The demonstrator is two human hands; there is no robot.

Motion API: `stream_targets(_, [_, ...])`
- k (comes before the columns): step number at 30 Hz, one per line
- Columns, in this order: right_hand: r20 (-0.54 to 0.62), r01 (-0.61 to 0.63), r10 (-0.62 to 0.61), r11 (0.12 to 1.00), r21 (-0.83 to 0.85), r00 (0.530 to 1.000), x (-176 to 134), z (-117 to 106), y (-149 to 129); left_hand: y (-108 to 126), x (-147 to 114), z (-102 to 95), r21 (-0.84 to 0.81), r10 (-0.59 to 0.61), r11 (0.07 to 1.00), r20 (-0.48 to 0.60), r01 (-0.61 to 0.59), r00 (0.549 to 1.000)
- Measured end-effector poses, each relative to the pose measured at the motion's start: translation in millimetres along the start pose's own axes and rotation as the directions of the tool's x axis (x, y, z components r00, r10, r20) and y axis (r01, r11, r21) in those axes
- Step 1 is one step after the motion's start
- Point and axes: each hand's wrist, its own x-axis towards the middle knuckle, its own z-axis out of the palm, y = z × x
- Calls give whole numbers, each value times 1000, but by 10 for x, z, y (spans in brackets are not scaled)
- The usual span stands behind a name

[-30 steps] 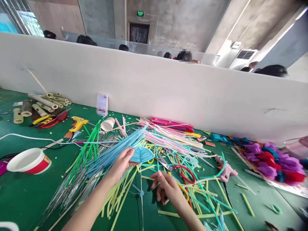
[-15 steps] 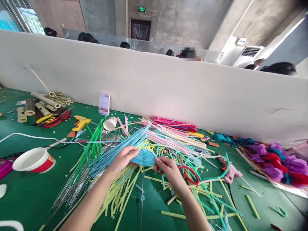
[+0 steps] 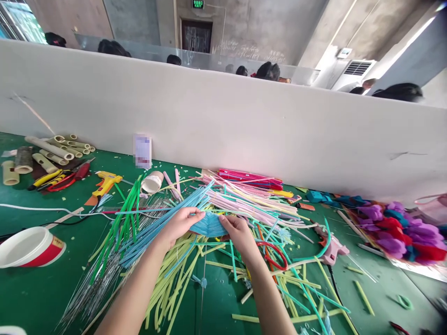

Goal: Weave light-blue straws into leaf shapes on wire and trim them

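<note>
Both hands hold a blue fuzzy leaf-shaped piece (image 3: 209, 225) made of pipe-cleaner strands, with a seam down its middle. My left hand (image 3: 179, 225) pinches its left end between thumb and fingers. Its right end is gripped by my right hand (image 3: 239, 231), thumb on top. A thin wire runs down below the piece. Just behind my left hand lies a bundle of blue pipe cleaners (image 3: 167, 216). Yellow-green pipe cleaners (image 3: 171, 284) spread beneath the hands, and a red loop (image 3: 277, 256) lies right of my right hand.
On the left are a paper cup (image 3: 33, 246), a yellow glue gun (image 3: 105, 183), pliers (image 3: 47, 179) and bamboo tubes (image 3: 52, 149). A pink glue gun (image 3: 333, 249) and purple and red fuzzy pieces (image 3: 401, 228) lie right. A white partition (image 3: 244, 121) stands behind; people's heads show beyond.
My hands have drawn slightly closer together. The blue piece has changed angle and looks flatter along its top edge. The view has shifted, so the table's things appear further left.
</note>
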Motion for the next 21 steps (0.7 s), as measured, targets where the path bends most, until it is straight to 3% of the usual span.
stream_targets(4, [6,-17,17,1000,3,1000,63,63,109,-28,7,-9,-5,13,1000,31,-13,999])
stream_targets(6, [15,-32,32,999,-7,999,60,71,144,8,-27,-49,83,43,995,35,-46,998])
stream_targets(11, [-2,-52,53,976,-212,999,0,-20,158,210,-156,-292,280,56,960,-103,-25,993])
stream_targets(13, [-51,-23,5,931,-363,999,-24,-65,151,248,-189,-415,466,168,883,-225,-45,960])
stream_targets(15, [-112,4,-67,872,-489,991,-42,-91,136,221,-188,-512,682,305,731,-291,-27,907])
stream_targets(18, [-214,33,-207,787,-616,955,-61,-88,99,82,-116,-583,840,352,541,-271,42,896])
stream_targets(21, [-269,74,-360,709,-702,893,-80,-67,74,-78,-13,-581,875,351,483,-224,29,909])
